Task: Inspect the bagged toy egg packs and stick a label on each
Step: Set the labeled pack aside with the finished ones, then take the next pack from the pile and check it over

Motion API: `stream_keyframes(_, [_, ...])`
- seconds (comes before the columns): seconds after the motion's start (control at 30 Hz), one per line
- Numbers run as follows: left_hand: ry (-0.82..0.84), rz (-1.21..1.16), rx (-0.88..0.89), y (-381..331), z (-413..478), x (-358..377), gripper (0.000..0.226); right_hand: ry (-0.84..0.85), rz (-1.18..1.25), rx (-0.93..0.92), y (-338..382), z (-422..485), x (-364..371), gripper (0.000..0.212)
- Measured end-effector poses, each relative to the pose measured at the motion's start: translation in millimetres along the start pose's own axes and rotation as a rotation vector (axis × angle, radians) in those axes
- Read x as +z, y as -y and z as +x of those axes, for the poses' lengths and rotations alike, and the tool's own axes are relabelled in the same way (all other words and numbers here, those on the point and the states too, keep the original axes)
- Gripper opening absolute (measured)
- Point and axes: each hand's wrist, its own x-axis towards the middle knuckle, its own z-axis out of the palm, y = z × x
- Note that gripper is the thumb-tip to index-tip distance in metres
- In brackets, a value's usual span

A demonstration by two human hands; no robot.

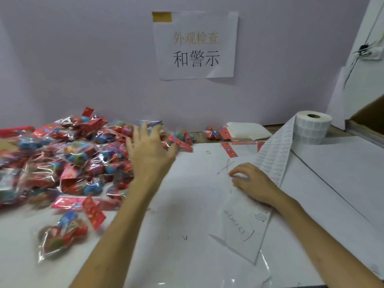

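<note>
A heap of bagged toy egg packs (68, 156), clear bags with red header cards and red and blue eggs, covers the left of the table. One pack (62, 235) lies apart near the front left. My left hand (149, 150) reaches over the heap's right edge with fingers spread, holding nothing. A roll of white labels (312, 126) stands at the back right, and its strip (274, 154) runs down toward me. My right hand (252, 183) rests on the strip's lower part with fingers curled at a label; whether it pinches one I cannot tell.
White paper (187, 204) covers the table. A few more packs (212, 132) and a folded white cloth (247, 130) lie by the back wall. A paper sign (196, 46) hangs on the wall. A small ring (207, 152) lies mid-table. A cardboard box edge (365, 119) stands far right.
</note>
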Motion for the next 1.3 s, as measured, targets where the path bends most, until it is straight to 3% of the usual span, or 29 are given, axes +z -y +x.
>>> stream_keyframes(0.23, [-0.114,0.068,-0.301,98,-37,-61,0.088,0.005,0.008,-0.007,2,-1,0,0.015])
stream_keyframes(0.4, [0.207,-0.021,-0.459,145,-58,-41,0.113,0.011,0.014,-0.002,3,-3,-1,0.015])
stream_keyframes(0.53, [0.37,0.01,-0.362,137,-40,-11,0.116,0.001,0.031,0.006,4,-2,-1,0.016])
stream_keyframes(0.7, [0.404,0.063,-0.248,103,-21,26,0.099,0.002,0.03,0.005,5,-3,-1,0.015])
stream_keyframes(0.9, [0.399,-0.197,-0.145,40,-23,81,0.063,0.002,0.041,0.017,7,-5,-2,0.017])
stream_keyframes(1.07, [0.562,-0.403,0.016,3,-19,86,0.065,-0.003,0.058,0.014,7,-5,-3,0.017])
stream_keyframes(1.2, [0.747,-0.883,0.002,-28,-21,66,0.035,0.024,0.033,0.014,5,-5,-5,0.026])
stream_keyframes(1.3, [0.829,-1.072,-0.075,-30,-19,46,0.037,0.027,0.033,0.009,4,-5,-5,0.029])
